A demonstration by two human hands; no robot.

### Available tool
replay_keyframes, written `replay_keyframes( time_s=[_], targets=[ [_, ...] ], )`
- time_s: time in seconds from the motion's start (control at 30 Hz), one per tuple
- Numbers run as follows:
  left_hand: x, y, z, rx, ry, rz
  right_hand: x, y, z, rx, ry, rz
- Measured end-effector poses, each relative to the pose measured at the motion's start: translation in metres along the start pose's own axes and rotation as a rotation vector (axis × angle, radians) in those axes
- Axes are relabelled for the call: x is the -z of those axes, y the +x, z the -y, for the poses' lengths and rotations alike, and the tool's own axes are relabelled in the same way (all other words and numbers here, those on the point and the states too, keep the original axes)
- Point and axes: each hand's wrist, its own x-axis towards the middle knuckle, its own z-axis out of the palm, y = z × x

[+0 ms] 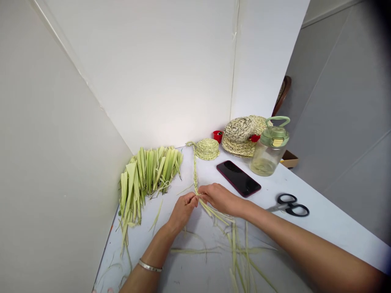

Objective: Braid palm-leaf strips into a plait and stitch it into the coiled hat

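1. Left hand (184, 206): you're pinching the leaf braid (195, 171) at its near end.
2. Right hand (219, 197): pinching there too, just beside.
3. Braid runs ahead of both hands; loose strips (210, 210) trail below your right.
4. Best keep tension even.

Just one braid (195, 173) mid-frame, one heap of leaf strips (149, 167) left of centre (too overlapped to count lol), one smartphone (238, 178), one pair of scissors (289, 206) lower right, one water bottle (266, 156), one red cup (217, 138), at least three woven straw pieces (240, 129).
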Motion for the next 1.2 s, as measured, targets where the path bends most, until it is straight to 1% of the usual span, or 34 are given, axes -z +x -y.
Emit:
replay_keyframes(
  time_s=[0.13,0.23,0.3,0.47,0.63,0.7,0.77,0.83,0.9,0.93,0.97,1.0,1.03,1.07,1.13,1.2],
  targets=[
    [-0.004,-0.001,0.001,-0.016,-0.018,-0.063,0.004,-0.007,0.016,-0.016,-0.34,-0.028],
    [-0.009,-0.003,-0.002,-0.032,-0.048,-0.108,0.002,-0.013,0.032,-0.059,-0.495,-0.035],
    [-0.014,-0.005,-0.003,-0.038,-0.078,-0.131,-0.003,-0.017,0.04,-0.095,-0.564,-0.037],
    [-0.025,-0.009,-0.001,-0.018,-0.156,-0.167,-0.024,-0.029,0.046,-0.179,-0.696,-0.028],
    [-0.026,-0.011,0.001,0.003,-0.243,-0.149,-0.038,-0.035,0.049,-0.167,-0.759,0.015],
    [-0.024,-0.011,0.001,0.016,-0.283,-0.124,-0.042,-0.041,0.053,-0.136,-0.755,0.067],
    [-0.02,-0.011,0.0,0.036,-0.322,-0.095,-0.044,-0.053,0.059,-0.086,-0.735,0.164],
    [-0.016,-0.011,-0.001,0.062,-0.366,-0.056,-0.037,-0.069,0.065,-0.009,-0.663,0.293],
    [-0.011,-0.012,-0.002,0.085,-0.417,-0.003,-0.02,-0.085,0.069,0.09,-0.498,0.399],
    [-0.008,-0.013,-0.002,0.093,-0.445,0.026,-0.008,-0.092,0.069,0.124,-0.382,0.421],
    [-0.006,-0.013,-0.002,0.098,-0.472,0.051,0.005,-0.097,0.067,0.125,-0.299,0.401],
    [-0.004,-0.013,-0.002,0.1,-0.498,0.07,0.018,-0.101,0.063,0.103,-0.26,0.351],
    [-0.001,-0.013,-0.001,0.101,-0.521,0.09,0.031,-0.105,0.058,0.063,-0.245,0.289],
    [0.001,-0.013,0.0,0.103,-0.543,0.107,0.041,-0.109,0.052,0.008,-0.251,0.253],
    [0.005,-0.012,0.003,0.105,-0.581,0.134,0.055,-0.118,0.037,-0.084,-0.278,0.247],
    [0.009,-0.011,0.005,0.107,-0.611,0.15,0.061,-0.128,0.025,-0.132,-0.289,0.297]
  ],
)
